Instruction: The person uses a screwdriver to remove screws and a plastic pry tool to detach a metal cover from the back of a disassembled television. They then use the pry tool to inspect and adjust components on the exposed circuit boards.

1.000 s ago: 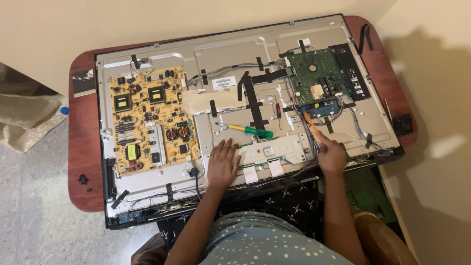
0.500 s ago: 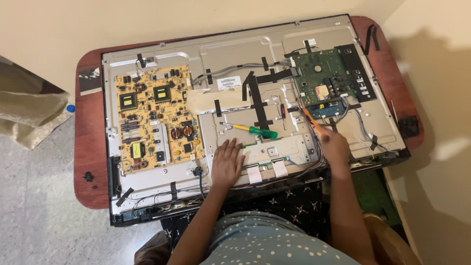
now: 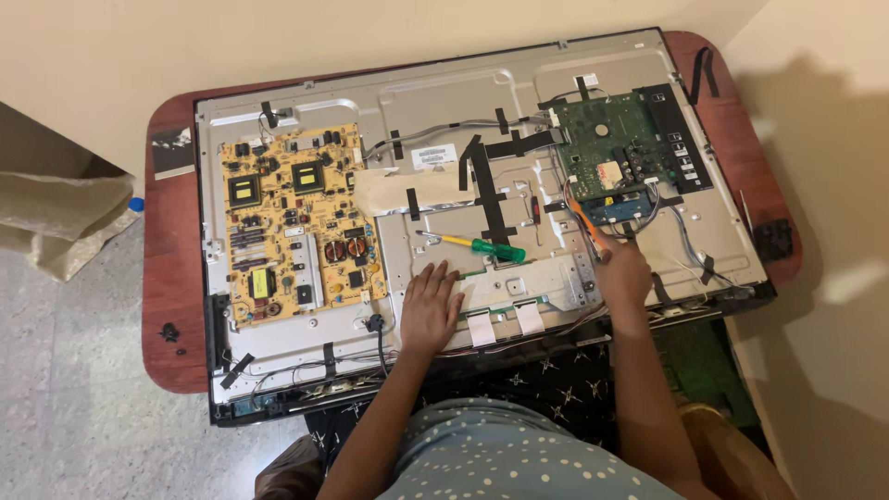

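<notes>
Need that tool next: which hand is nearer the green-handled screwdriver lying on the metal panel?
Left. The left hand rests flat just below the green-handled screwdriver; the right hand is farther right.

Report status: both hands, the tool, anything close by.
Left hand flat on metal panel. Right hand grips orange screwdriver by green board. Green screwdriver lies loose nearby.

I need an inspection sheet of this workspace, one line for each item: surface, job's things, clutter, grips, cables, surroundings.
Surface: red-brown wooden table, almost covered by the opened television.
Job's things: television back panel lying flat; yellow circuit board at left; green circuit board at right; orange-handled tool.
Clutter: green-handled screwdriver lying loose on the panel.
Grips: left hand flat on the panel; right hand closed on the orange-handled tool.
Cables: white flat ribbon cables at the near edge; thin wires by the green board; black tape strips.
Surroundings: pale wall; tiled floor; beige cloth at left.
</notes>
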